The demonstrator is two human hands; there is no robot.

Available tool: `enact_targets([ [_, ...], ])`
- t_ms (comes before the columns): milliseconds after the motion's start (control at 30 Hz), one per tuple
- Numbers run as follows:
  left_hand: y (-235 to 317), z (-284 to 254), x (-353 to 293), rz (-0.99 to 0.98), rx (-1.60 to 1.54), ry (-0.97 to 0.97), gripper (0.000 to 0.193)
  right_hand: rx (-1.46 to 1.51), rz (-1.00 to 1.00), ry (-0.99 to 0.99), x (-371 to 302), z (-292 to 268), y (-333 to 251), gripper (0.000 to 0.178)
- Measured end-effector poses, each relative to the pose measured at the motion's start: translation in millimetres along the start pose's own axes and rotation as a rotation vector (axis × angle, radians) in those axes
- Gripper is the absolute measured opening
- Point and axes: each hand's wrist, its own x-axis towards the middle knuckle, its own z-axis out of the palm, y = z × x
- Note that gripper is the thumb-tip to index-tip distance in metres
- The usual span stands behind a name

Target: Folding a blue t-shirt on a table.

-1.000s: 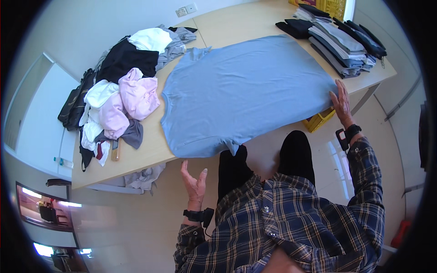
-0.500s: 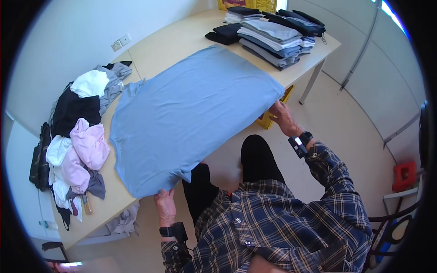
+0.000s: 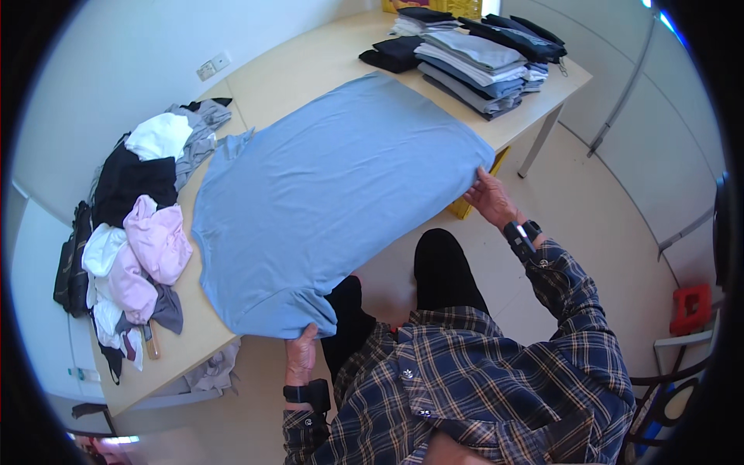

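The left hand (image 3: 299,356) pinches the near sleeve of a broad, light-blue fabric shirt (image 3: 333,194), its fingers partly hidden beneath the cloth. The right hand (image 3: 492,198) pinches the hem corner, some fingertips hard to make out. The shirt spreads beyond both hands over the pale wood-look worktop (image 3: 302,56), its near edge overhanging. Beside the right hand, a yellow plastic crate (image 3: 460,208) is mostly hidden; beyond that hand stand folded dark and pale garments (image 3: 473,58).

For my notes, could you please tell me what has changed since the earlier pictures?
The left hand moved forward and grasped the blue shirt by its near sleeve; the right hand now grips its hem corner. The loose clothes and folded stack stayed put.
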Motion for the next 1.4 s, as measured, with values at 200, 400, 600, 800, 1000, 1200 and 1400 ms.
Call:
enact_targets([
  [200,19.5,26.9,-6.9,-0.050,0.020,-0.037,0.061,-0.214,-0.053,0.111,13.9,-31.0,-3.0,0.025],
  [400,32.4,13.3,-20.6,-0.049,0.107,-0.050,0.060,-0.323,-0.130,0.113,9.6,-7.9,-23.4,0.021],
  [600,61.6,33.7,-31.9,-0.031,-0.044,0.006,0.062,-0.434,-0.190,0.134,19.9,4.8,-47.5,0.020],
  [800,84.0,39.3,-33.6,0.041,-0.154,-0.022,0.059,-0.538,-0.215,0.103,29.8,30.7,-58.9,0.022],
  [1000,106.3,39.9,-30.5,0.033,-0.248,-0.031,0.053,-0.572,-0.167,0.097,44.0,48.8,-70.1,0.021],
  [1200,143.4,49.0,-15.1,0.021,-0.269,0.039,0.047,-0.573,-0.114,0.061,76.4,71.8,-79.9,0.021],
  [1400,188.2,37.7,63.7,-0.123,-0.533,0.150,0.033,-0.584,-0.057,0.015,120.2,96.3,-82.7,0.022],
])
